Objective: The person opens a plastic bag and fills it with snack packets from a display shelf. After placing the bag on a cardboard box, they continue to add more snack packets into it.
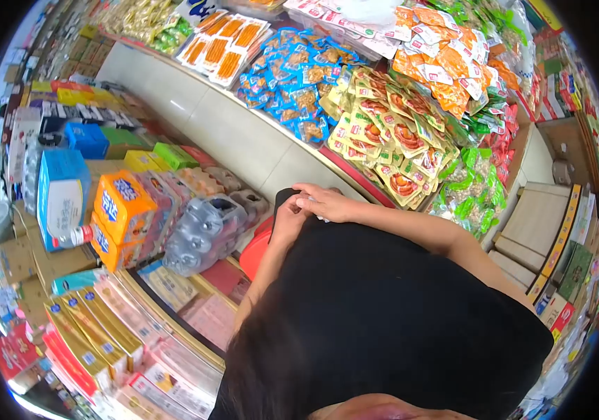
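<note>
My left hand (pixel 289 218) and my right hand (pixel 329 204) meet in front of my lap, against the dark clothing. The fingers of the right hand lie over those of the left, and both look closed together. A small pale bit shows by the fingers, too small to name. Just beyond my hands is the edge of a display counter with yellow snack packets (pixel 390 133) and blue snack packets (pixel 296 84). A red rounded object (pixel 256 250) sits beside my left forearm.
On the left stand shrink-wrapped bottles (pixel 205 234), orange packs (pixel 121 203), a blue carton (pixel 64 192) and gold boxes (pixel 93 336). Orange packets (pixel 443 63) and green-white packets (pixel 474 189) fill the counter's right side. A tiled floor aisle (pixel 194 112) runs between; a shelf (pixel 534 224) is at right.
</note>
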`<state>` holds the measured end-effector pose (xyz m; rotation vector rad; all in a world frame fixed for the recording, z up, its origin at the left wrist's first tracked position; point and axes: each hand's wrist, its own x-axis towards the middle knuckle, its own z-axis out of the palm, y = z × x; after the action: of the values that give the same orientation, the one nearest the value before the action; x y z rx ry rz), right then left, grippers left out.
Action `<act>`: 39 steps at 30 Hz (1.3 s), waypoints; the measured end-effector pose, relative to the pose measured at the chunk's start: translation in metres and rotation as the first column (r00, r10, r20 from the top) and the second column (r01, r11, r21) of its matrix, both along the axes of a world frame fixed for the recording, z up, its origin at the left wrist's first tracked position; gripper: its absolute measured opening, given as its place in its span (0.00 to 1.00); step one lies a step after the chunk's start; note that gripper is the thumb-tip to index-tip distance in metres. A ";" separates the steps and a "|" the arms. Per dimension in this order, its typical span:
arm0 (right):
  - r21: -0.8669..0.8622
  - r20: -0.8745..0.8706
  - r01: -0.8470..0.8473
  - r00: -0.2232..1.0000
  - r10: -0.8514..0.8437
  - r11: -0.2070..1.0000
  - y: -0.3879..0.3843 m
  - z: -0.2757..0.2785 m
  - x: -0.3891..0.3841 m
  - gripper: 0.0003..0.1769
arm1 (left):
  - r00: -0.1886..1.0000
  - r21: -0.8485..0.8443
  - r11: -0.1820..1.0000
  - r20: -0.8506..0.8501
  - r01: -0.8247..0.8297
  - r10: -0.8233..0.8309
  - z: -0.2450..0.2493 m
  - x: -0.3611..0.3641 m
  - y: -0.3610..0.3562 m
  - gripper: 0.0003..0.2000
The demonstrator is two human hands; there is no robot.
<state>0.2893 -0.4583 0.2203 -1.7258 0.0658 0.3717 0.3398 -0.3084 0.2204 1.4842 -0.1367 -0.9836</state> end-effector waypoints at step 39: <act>0.370 -0.059 0.585 0.790 -0.610 0.722 0.025 0.017 0.323 0.14 | 0.919 -0.088 0.947 0.284 0.307 -0.272 0.024 0.359 0.018 0.10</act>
<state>0.6125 -0.4330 0.2370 -1.2451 0.4706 -0.1587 0.6985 -0.2900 0.2447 1.4957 -0.6238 -0.9818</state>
